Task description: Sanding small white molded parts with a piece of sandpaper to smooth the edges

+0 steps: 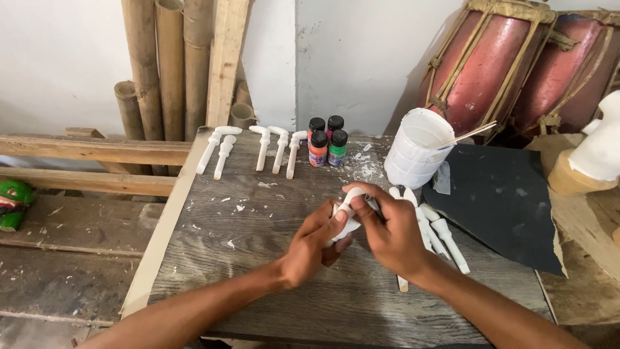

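Note:
Both hands meet over the middle of the grey wooden table (258, 258). My left hand (313, 249) and my right hand (391, 232) together grip one small white carved piece (352, 200), partly hidden by the fingers. Just right of my right hand lie a few more white pieces (442, 236). A row of several similar white pieces (258, 148) rests along the table's far edge.
Small paint bottles (326, 145) with black caps stand at the back centre. A white tub (416, 148) holding a thin stick sits right of them, beside a dark sheet (504, 200). Bamboo poles (161, 64), red drums (510, 64) and a green mask (13, 203) surround the table.

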